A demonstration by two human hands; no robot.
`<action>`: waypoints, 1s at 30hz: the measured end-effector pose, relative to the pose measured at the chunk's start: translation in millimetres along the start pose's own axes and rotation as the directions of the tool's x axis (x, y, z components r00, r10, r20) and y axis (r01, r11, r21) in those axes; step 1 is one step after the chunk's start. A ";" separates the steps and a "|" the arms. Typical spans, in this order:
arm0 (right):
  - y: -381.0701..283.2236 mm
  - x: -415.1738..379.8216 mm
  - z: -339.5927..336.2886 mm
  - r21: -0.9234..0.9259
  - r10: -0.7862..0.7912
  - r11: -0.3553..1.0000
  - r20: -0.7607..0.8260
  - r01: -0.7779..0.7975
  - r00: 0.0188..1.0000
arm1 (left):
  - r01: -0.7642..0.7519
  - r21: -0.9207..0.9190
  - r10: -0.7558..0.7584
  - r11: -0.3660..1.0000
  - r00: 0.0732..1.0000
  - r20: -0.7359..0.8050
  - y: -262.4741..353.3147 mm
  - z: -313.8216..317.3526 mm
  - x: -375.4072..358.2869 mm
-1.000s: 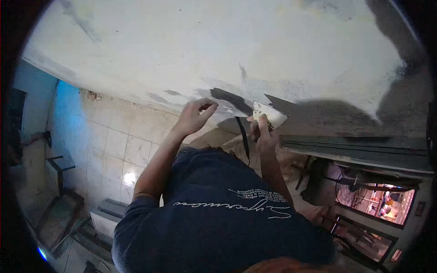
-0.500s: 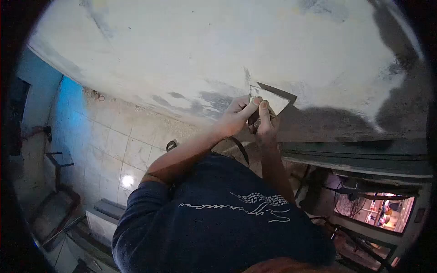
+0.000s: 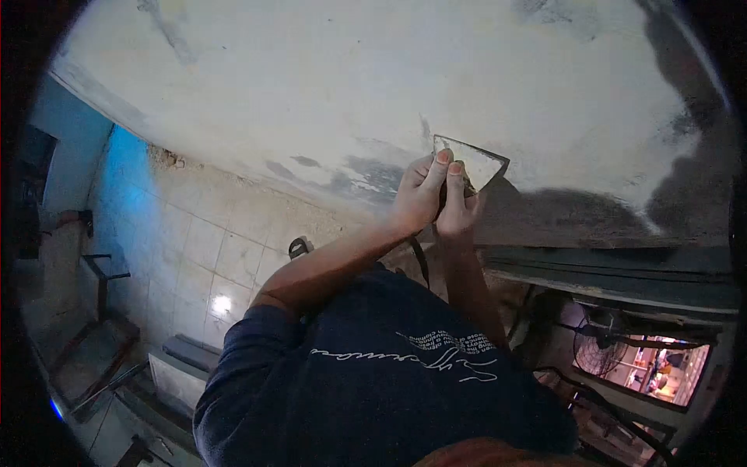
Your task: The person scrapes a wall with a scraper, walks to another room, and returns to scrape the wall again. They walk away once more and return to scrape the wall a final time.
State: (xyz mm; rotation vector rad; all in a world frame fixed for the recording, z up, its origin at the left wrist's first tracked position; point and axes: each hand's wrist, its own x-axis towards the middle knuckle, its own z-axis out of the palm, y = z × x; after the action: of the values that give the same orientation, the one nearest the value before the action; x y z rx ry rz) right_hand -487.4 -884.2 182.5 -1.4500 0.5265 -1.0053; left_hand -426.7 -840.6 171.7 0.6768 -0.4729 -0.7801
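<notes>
A putty knife (image 3: pixel 476 165) with a wide, pale-smeared blade is gripped in both of my hands, its handle mostly covered by the fingers. My left hand (image 3: pixel 420 191) wraps the handle from the left, thumb pressed on the base of the blade. Beside it, my right hand (image 3: pixel 457 208) closes on the same handle, its thumb also laid along the blade. The blade lies against or very close to a white-coated wall (image 3: pixel 327 93) with grey patches, and a thin dark shadow edges its far side.
Bare grey wall (image 3: pixel 576 214) borders the white coat at right. Below left are a tiled floor (image 3: pixel 194 249) and a metal frame (image 3: pixel 101 288). A fan (image 3: pixel 599 338) stands by a lit opening (image 3: pixel 661 370) at lower right. A dark ledge (image 3: pixel 607 268) runs along the right.
Both hands and the putty knife have shifted slightly right and up. The blade's shadow has narrowed as the blade came closer to the wall.
</notes>
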 end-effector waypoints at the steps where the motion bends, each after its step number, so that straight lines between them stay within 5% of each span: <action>1: -1.9 -0.1 -1.2 0.016 0.011 1.000 0.025 -0.011 1.000 | 0.002 0.004 -0.002 1.000 1.000 0.000 -2.6 1.6 -1.1; 10: -9.3 3.3 0.2 -0.003 -0.001 1.000 0.065 0.001 0.998 | 0.055 0.106 -0.042 0.993 0.991 -0.123 3.6 9.5 1.8; 16: 0.0 8.8 -7.4 -0.065 0.090 0.994 0.060 -0.086 0.994 | 0.022 0.015 -0.020 1.000 0.997 -0.074 -4.0 5.3 4.6; 18: -1.3 9.5 -4.5 0.021 0.027 0.999 0.048 -0.028 0.998 | 0.000 0.064 0.007 0.998 0.993 -0.116 -5.5 8.4 4.8; 19: 8.8 6.1 -12.5 0.054 0.115 0.991 0.071 -0.119 0.991 | 0.046 0.113 -0.028 0.993 0.988 -0.151 -2.5 11.3 2.7; 20: 6.2 7.3 -11.1 -0.001 0.022 1.000 0.111 -0.022 0.994 | 0.061 0.022 -0.058 0.998 0.993 -0.107 -4.6 8.8 3.8; 22: 3.3 7.0 0.8 -0.019 0.103 0.994 -0.036 -0.104 0.994 | 0.040 0.083 -0.037 0.996 0.999 -0.038 -4.1 -3.7 6.5; 28: -3.2 -0.3 -1.7 0.058 0.132 0.989 0.029 -0.133 0.991 | 0.118 0.045 -0.115 0.992 0.992 -0.060 -13.7 -5.8 3.4; 30: 4.3 9.1 2.5 0.027 0.005 1.000 0.058 -0.007 0.998 | 0.034 0.094 -0.020 0.995 0.989 -0.144 9.3 7.3 7.3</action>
State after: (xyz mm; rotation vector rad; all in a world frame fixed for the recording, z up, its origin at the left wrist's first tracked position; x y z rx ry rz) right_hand -479.5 -890.9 181.1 -1.4481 0.4730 -0.9596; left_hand -422.2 -844.1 184.4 0.8250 -0.3729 -0.7315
